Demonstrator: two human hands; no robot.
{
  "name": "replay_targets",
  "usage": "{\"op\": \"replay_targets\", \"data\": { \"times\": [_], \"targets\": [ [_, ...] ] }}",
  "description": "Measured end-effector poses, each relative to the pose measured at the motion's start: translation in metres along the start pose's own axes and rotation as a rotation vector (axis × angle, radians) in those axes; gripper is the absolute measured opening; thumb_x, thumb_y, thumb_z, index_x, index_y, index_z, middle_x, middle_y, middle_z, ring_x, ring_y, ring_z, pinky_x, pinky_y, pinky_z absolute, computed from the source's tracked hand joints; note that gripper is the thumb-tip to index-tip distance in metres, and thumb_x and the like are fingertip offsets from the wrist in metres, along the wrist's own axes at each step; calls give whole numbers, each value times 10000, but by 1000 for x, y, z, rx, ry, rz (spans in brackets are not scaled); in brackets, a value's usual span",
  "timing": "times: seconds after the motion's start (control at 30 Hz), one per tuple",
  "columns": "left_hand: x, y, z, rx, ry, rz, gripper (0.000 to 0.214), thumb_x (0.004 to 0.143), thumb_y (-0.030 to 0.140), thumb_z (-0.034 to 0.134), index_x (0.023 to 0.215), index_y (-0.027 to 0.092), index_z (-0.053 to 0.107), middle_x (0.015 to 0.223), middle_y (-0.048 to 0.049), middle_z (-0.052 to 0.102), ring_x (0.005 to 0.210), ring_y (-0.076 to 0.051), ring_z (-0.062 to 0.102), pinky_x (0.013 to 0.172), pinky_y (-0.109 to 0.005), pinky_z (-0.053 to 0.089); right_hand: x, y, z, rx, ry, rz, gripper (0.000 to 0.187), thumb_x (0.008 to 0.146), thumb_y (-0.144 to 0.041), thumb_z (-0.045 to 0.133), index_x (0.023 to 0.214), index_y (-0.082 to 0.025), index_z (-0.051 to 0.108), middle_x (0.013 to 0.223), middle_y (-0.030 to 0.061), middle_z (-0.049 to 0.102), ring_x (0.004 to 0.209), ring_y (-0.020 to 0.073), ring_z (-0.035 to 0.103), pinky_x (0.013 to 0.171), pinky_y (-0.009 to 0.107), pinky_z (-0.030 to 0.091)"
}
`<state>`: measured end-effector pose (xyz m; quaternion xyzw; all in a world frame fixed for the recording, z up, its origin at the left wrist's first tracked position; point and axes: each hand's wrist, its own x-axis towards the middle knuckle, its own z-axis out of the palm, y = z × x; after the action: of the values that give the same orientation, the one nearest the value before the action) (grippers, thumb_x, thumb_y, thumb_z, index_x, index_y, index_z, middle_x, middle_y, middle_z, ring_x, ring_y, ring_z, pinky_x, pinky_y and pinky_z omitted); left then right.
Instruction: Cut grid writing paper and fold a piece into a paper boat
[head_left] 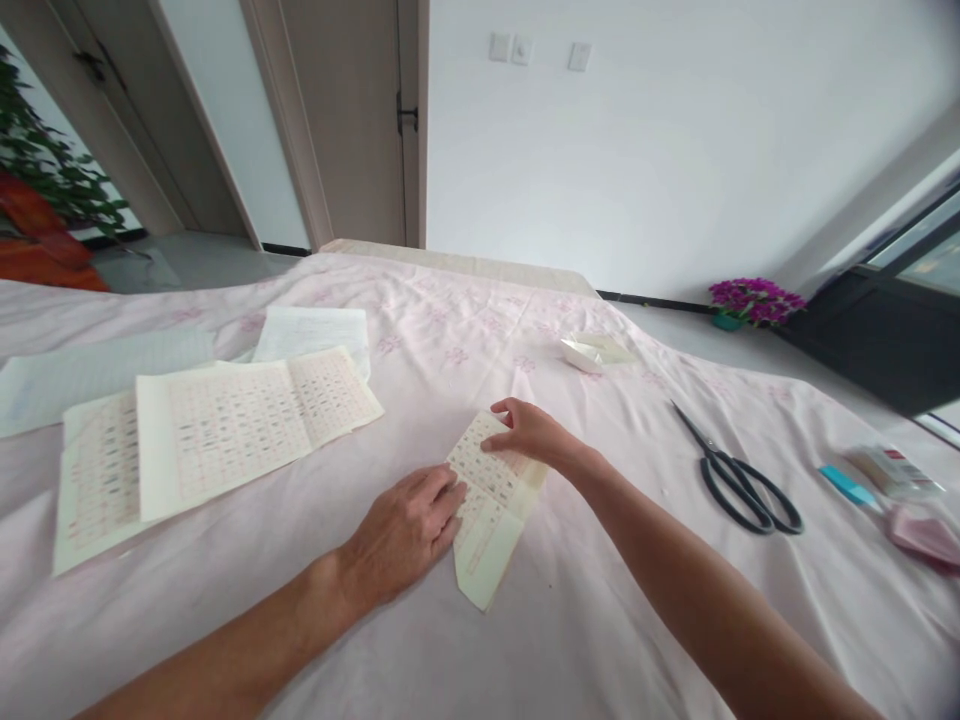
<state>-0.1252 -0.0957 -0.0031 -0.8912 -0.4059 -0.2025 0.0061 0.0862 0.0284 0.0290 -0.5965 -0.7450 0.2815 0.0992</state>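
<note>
A folded piece of cream grid paper [491, 520] with small printed characters lies on the pale pink cloth [570, 620], its lower end coming to a point. My left hand [405, 530] lies flat on the paper's left edge, fingers stretched out and pressing down. My right hand [529, 432] rests on the paper's upper corner with the fingers curled over the edge, pinching the fold.
Several loose grid sheets [225, 425] lie to the left. A small folded white paper boat [592, 352] sits farther back. Black scissors [739, 475] lie to the right, then a blue stick [847, 485], a small packet [892, 470] and pink paper [926, 535]. Purple flowers [754, 300] stand by the wall.
</note>
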Motion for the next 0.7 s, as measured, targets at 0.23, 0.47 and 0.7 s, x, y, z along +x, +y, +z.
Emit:
{"op": "replay_targets", "data": {
  "times": [0.23, 0.47, 0.7],
  "targets": [
    [-2, 5, 4, 121, -5, -47, 305, 905, 168, 558, 1206, 139, 603, 1175, -123, 597, 1115, -243, 582, 969, -402, 524, -6, 0, 2, 24, 20, -128, 242, 677, -251, 734, 913, -210, 706, 784, -25, 668, 689, 133, 578, 599, 222, 388],
    [-2, 4, 5, 155, 20, -75, 358, 859, 176, 633, 1215, 175, 602, 1179, -115, 600, 1094, -260, 593, 939, -425, 536, -16, 8, 14, -27, 100, -499, 177, 721, -58, 581, 677, -199, 679, 678, -12, 539, 701, 133, 503, 654, 245, 379],
    [-2, 5, 3, 167, 24, -89, 372, 845, 192, 646, 1215, 189, 604, 1207, -122, 593, 1101, -271, 591, 953, -440, 524, -31, 11, 33, -125, 258, -678, 315, 771, -29, 595, 953, -242, 741, 878, 40, 602, 813, 164, 530, 725, 277, 398]
  ]
}}
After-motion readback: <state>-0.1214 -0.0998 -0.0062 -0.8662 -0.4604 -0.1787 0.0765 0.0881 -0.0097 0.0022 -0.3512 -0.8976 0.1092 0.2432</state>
